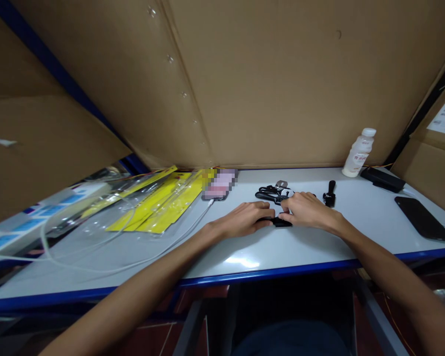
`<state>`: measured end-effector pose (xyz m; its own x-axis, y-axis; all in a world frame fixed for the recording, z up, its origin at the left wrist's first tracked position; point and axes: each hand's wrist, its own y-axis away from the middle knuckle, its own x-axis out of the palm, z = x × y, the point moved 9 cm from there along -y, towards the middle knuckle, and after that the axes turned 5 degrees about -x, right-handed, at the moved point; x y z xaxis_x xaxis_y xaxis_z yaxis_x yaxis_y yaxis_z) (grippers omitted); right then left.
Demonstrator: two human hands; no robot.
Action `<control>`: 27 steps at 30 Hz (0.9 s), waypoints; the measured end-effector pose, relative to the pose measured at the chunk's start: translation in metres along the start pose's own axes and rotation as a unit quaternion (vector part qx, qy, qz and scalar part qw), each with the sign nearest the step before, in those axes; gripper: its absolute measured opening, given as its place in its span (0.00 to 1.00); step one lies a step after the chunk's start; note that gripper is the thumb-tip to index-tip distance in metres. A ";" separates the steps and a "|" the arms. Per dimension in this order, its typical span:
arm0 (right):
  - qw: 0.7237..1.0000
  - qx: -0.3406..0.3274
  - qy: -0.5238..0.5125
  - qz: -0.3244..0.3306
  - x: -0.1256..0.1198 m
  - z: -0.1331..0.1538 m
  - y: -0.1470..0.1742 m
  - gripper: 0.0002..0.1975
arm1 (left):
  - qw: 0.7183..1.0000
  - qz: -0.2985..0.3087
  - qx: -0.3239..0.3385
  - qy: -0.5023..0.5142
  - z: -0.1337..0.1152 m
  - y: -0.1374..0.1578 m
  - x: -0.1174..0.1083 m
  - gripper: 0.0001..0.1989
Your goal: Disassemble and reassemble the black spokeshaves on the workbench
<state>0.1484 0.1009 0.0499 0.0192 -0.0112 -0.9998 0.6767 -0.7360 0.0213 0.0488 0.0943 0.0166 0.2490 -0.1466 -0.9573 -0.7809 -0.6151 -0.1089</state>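
Observation:
On the white tabletop, a small flat black piece (282, 223) lies low between my two hands; its kind I cannot make out. My left hand (247, 219) is closed on its left end, fingers bent and thumb along the near side. From the other side my right hand (306, 210) pinches at its upper edge, fingertips partly hidden. Just beyond my fingers rests a bundle of glossy black looped parts (267, 193), with a small metallic piece (281, 184) behind it. A short black part with a stem (330, 194) lies right of my right hand.
Yellow-backed clear plastic packages (159, 202) lie on the left, beside a white and blue box (48, 212). A phone (220, 184) with a white cable is at the back. To the right are a bottle (359, 153), a black block (383, 179) and a dark phone (423, 218). Cardboard walls surround the table.

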 end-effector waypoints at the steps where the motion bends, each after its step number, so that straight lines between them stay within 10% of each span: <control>1: 1.000 -0.001 0.002 -0.002 0.001 0.001 -0.001 0.13 | 1.000 -0.001 0.000 0.000 0.000 0.000 0.000 0.09; 20: 0.999 0.035 0.019 0.000 0.021 0.023 -0.002 0.14 | 0.998 -0.018 -0.018 0.058 0.005 -0.003 0.001 0.05; 27: 0.999 0.016 -0.038 -0.010 -0.007 -0.015 0.007 0.11 | 0.998 -0.009 -0.028 0.060 0.007 -0.002 -0.003 0.05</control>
<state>0.1640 0.1055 0.0570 -0.0501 -0.0472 -0.9976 0.6518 -0.7584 0.0031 0.0457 0.1013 0.0174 0.3326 -0.2251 -0.9158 -0.7436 -0.6598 -0.1079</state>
